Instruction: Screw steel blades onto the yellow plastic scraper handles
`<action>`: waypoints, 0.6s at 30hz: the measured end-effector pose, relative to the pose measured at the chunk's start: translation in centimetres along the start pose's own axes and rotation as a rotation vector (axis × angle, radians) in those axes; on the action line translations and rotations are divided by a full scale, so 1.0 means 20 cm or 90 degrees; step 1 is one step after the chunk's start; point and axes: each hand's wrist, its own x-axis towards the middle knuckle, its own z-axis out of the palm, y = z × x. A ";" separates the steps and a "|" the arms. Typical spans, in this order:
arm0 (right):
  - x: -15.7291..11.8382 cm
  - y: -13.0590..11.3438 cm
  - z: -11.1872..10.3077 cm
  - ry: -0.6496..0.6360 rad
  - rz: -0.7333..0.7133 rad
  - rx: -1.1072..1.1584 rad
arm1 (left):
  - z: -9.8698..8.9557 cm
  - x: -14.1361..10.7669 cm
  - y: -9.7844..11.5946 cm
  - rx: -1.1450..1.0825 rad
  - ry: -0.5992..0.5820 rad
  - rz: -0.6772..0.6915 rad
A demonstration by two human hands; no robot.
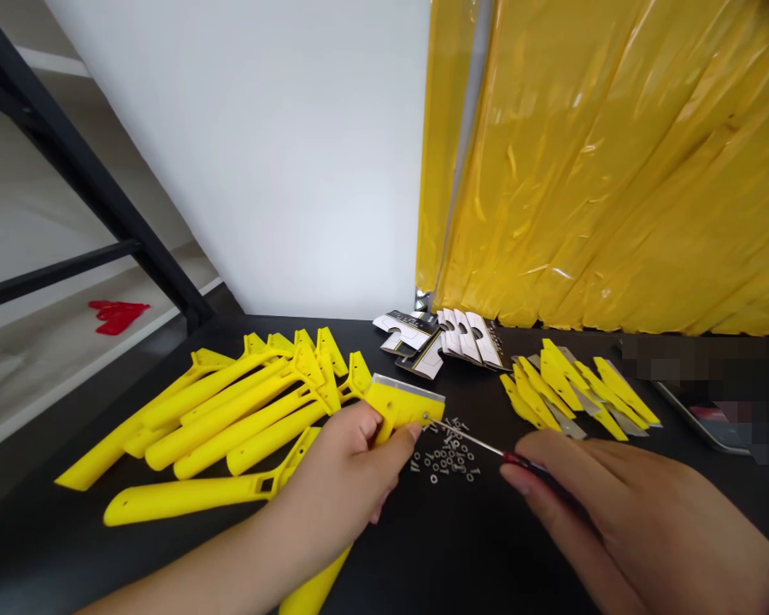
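Far beyond the left hand (339,461), past the edge of the black table (372,555), a red piece (118,316) lies on a pale surface below. Just left of that hand, a spread of yellow plastic scraper handles (231,418) lies overlapping on the table. The left hand is closed around the neck of a yellow plastic scraper (401,407), with the thumb and fingers wrapped on its flat head and its long handle running down past the palm toward the bottom of the view. It looks light and stiff, and the neck and head give the firmest hold, away from the thin metal edge along the top. Just right of the left hand lies a scatter of small screws and washers (449,457), easily nudged apart. Beyond it sit cardboard blade packs (439,342). The right hand (615,504) is curled around a red-and-black screwdriver (525,464), and its thin shaft reaches left until the tip meets the scraper head. Further right of this hand lie yellow scraper heads with metal blades (577,393), and a blurred phone (698,410).
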 end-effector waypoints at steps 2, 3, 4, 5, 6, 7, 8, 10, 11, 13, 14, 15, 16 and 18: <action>0.00 0.00 0.00 -0.003 0.001 0.006 | -0.01 0.00 0.00 0.008 -0.004 0.004; 0.00 -0.01 0.00 -0.005 0.001 0.008 | -0.01 0.00 0.00 0.009 -0.007 0.005; 0.00 -0.01 0.00 -0.009 0.002 0.009 | -0.01 0.00 -0.01 0.011 -0.011 0.006; 0.00 -0.01 0.01 -0.013 0.004 0.009 | -0.01 0.01 -0.01 0.013 -0.015 0.007; 0.00 -0.01 0.01 -0.017 0.009 0.008 | -0.01 0.01 -0.02 0.017 -0.018 0.007; 0.00 -0.01 0.01 -0.019 0.014 0.006 | -0.01 0.01 -0.02 0.020 -0.022 0.008; 0.00 -0.01 0.01 -0.024 0.017 0.002 | -0.01 0.01 -0.02 0.023 -0.024 0.009; 0.00 -0.01 0.02 -0.035 0.017 -0.001 | -0.01 0.02 -0.02 0.022 -0.029 0.007; 0.00 -0.01 0.02 -0.035 0.019 -0.002 | -0.02 0.02 -0.02 0.021 -0.028 0.005; 0.01 -0.01 0.03 -0.029 0.026 -0.002 | -0.02 0.02 -0.01 0.020 -0.024 0.004; 0.01 -0.01 0.03 -0.029 0.030 -0.002 | -0.02 0.02 0.00 0.022 -0.022 0.001; 0.01 -0.01 0.03 -0.032 0.030 0.002 | -0.03 0.03 0.01 0.025 -0.020 -0.001; 0.01 -0.01 0.03 -0.036 0.029 0.007 | -0.03 0.03 0.01 0.028 -0.018 -0.002; 0.01 -0.01 0.03 -0.038 0.027 0.019 | -0.03 0.03 0.01 0.031 -0.015 0.001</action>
